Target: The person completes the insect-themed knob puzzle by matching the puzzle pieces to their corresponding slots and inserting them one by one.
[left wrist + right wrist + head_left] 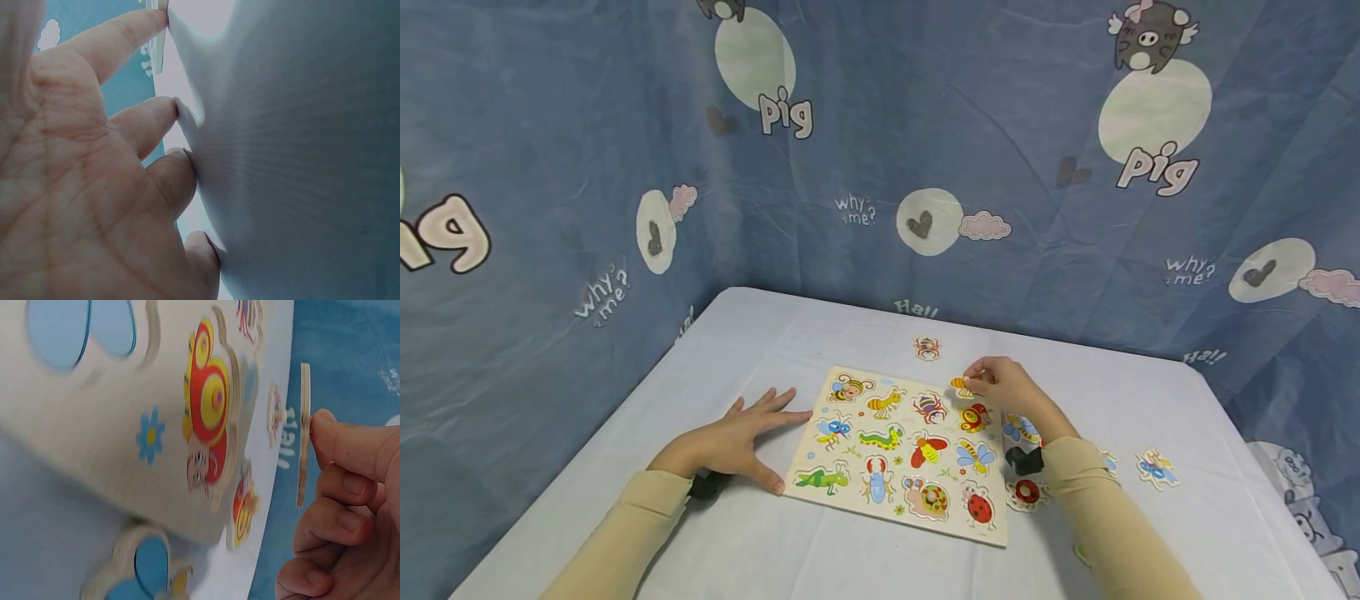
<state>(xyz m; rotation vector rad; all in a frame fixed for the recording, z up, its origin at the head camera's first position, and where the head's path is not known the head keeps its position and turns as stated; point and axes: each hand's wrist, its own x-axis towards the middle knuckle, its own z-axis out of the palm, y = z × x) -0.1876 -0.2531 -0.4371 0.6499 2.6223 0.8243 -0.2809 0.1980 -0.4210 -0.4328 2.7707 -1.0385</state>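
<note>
My right hand pinches a striped yellow-orange insect puzzle piece by its back, above the far right corner of the wooden puzzle board. In the right wrist view that piece stands edge-on between me and the blue curtain, its picture turned away. My left hand rests with fingers spread at the board's left side, thumb and forefinger touching its edge. Printed insects fill the board's recesses. A snail piece with a knob sits at its front.
A spider piece lies behind the board. To the right are a blue-winged piece, a ladybird piece and a mosquito piece. A red-yellow knobbed piece lies by the board's corner. A green piece shows partly beneath my right sleeve.
</note>
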